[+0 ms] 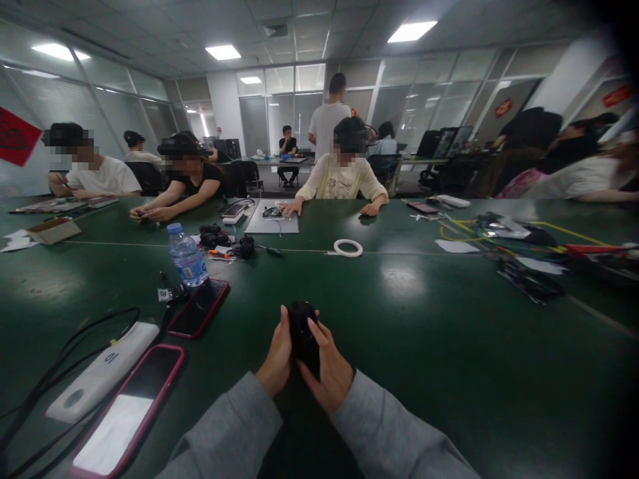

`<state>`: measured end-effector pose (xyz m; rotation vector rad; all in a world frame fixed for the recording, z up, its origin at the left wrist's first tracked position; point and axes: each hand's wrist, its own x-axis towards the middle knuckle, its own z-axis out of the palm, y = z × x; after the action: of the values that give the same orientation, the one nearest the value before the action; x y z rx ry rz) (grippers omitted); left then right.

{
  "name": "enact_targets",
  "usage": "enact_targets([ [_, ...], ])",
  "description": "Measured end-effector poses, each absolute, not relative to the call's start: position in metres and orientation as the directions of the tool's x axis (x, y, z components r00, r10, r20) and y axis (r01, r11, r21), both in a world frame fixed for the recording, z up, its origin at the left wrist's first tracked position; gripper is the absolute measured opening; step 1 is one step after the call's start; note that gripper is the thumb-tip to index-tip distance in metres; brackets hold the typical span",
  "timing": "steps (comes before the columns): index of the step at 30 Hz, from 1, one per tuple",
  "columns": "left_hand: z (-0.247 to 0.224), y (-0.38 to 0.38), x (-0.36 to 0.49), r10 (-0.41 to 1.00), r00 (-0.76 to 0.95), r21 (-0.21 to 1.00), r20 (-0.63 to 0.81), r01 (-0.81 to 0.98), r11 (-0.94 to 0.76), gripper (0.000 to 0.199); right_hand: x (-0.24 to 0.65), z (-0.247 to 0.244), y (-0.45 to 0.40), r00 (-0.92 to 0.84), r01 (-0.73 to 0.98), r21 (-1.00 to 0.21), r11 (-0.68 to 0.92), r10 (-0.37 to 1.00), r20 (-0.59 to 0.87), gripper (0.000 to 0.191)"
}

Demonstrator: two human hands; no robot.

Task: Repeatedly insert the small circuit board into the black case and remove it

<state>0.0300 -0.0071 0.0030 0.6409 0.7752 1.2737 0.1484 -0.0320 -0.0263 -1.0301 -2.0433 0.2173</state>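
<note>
Both my hands grip a small black object point(302, 327) just above the green table, in front of me. My left hand point(277, 356) presses against its left side, thumb along the edge. My right hand point(329, 369) wraps its right side, with a finger lying over the face of it. Its exact kind cannot be made out, as it is dark and partly covered by my fingers. To the left of my hands lies a black phone with a red edge point(200, 309), and nearer to me a phone in a pink case point(130, 409).
A water bottle point(187, 256) stands left, by a bundle of black parts point(214, 238). A white device point(104, 372) with black cables lies at the left. Further off are a white ring point(348, 248) and cables point(524, 276). Several people sit around the green table point(449, 346).
</note>
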Motion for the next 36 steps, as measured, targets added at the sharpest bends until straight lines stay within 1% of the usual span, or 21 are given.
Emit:
enact_targets([
  [4,0.002,-0.004,0.030,0.983,0.108,0.759,-0.147,-0.625,0.182,0.066,0.147,-0.025,-0.032,-0.304,0.611,-0.457,0.646,0.725,0.619,0.062],
  [9,-0.002,0.001,0.024,0.973,0.090,0.693,-0.211,-0.689,0.214,0.067,0.146,-0.018,-0.037,-0.238,0.605,-0.424,0.674,0.662,0.711,0.063],
  [12,-0.003,0.004,0.017,0.970,0.087,0.666,-0.228,-0.712,0.221,0.065,0.149,-0.011,-0.038,-0.130,0.593,-0.445,0.671,0.626,0.769,0.065],
  [15,0.000,0.005,0.011,0.971,0.095,0.652,-0.221,-0.726,0.219,0.067,0.158,-0.007,-0.032,-0.015,0.614,-0.482,0.625,0.619,0.785,0.063],
  [18,0.004,0.004,0.009,0.967,0.095,0.659,-0.237,-0.716,0.232,0.069,0.170,-0.008,-0.019,0.027,0.643,-0.507,0.573,0.645,0.763,0.059],
  [20,0.008,0.003,0.008,0.962,0.129,0.647,-0.241,-0.718,0.258,0.070,0.178,-0.011,-0.010,0.030,0.666,-0.520,0.535,0.678,0.735,0.057],
  [24,0.012,0.000,0.006,0.956,0.184,0.610,-0.227,-0.739,0.288,0.072,0.185,-0.020,-0.002,-0.020,0.703,-0.519,0.486,0.743,0.669,0.057],
  [27,0.012,0.001,0.004,0.955,0.185,0.608,-0.232,-0.738,0.291,0.067,0.186,-0.025,-0.001,-0.074,0.739,-0.485,0.468,0.771,0.632,0.057],
  [30,0.011,0.003,0.001,0.949,0.184,0.614,-0.255,-0.727,0.306,0.063,0.186,-0.028,0.000,-0.093,0.799,-0.428,0.423,0.790,0.607,0.055],
  [34,0.010,0.006,0.000,0.935,0.191,0.631,-0.298,-0.696,0.343,0.063,0.188,-0.033,0.001,-0.096,0.879,-0.332,0.342,0.809,0.581,0.049],
  [36,0.010,0.005,0.000,0.930,0.206,0.648,-0.303,-0.672,0.360,0.065,0.189,-0.037,0.001,-0.080,0.907,-0.303,0.294,0.824,0.561,0.047],
])
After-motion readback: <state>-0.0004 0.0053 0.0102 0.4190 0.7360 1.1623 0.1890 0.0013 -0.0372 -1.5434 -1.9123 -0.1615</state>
